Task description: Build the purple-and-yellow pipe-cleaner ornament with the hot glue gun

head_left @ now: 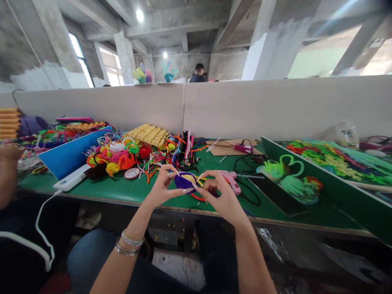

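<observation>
Both my hands hold a small rounded piece of purple pipe cleaners [183, 184] with a yellow middle, just above the table's front edge. My left hand [165, 185] pinches its left side between thumb and fingers. At its right side, the thumb and fingers of my right hand [217, 190] close on it. Yellow and red pipe cleaners show behind the right fingers. Just right of that hand lies a pink glue gun [232, 181] with a clear glue stick at its back. Colourful pipe-cleaner pieces [122, 157] are heaped to the left.
A phone [277, 195] and green pipe-cleaner swans [295, 181] lie on the right. Blue [72, 153] and green [321, 190] boards stand as dividers. A white power strip [72, 179] sits at the left edge. Another person's arm [7, 171] is at far left.
</observation>
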`<act>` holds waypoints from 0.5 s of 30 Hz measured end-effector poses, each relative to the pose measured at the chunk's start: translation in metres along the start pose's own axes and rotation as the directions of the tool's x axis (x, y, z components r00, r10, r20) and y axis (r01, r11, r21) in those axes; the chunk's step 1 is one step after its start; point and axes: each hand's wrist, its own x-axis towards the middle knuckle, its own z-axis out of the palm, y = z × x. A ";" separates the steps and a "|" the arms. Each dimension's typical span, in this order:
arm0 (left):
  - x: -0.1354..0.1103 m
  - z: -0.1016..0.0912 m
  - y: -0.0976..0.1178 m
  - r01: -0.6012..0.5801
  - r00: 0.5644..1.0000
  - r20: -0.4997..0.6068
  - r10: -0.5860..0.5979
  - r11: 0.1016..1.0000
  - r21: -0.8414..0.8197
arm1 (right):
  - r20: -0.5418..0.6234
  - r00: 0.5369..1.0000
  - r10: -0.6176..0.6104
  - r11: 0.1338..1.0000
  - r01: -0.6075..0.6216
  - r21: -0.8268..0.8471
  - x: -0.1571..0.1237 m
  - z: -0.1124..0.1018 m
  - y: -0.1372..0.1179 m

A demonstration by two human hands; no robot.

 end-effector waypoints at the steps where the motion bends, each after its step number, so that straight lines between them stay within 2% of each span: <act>1: 0.001 0.001 0.001 -0.013 1.000 -0.008 0.013 1.000 -0.024 | 0.010 1.000 0.005 1.000 -0.005 0.016 0.000 -0.001 -0.001; 5: 0.003 0.001 0.005 -0.058 0.998 -0.040 0.054 0.992 -0.112 | 0.023 1.000 -0.009 0.996 0.007 0.087 0.000 -0.004 -0.004; 9: 0.004 0.000 0.008 -0.026 0.998 -0.059 0.018 0.989 -0.145 | 0.007 0.999 -0.034 0.996 0.033 0.087 -0.002 -0.004 -0.003; 15: 0.002 0.001 0.008 0.007 1.000 -0.026 -0.012 0.983 -0.185 | -0.002 0.998 -0.060 0.998 0.060 0.036 -0.004 -0.001 -0.002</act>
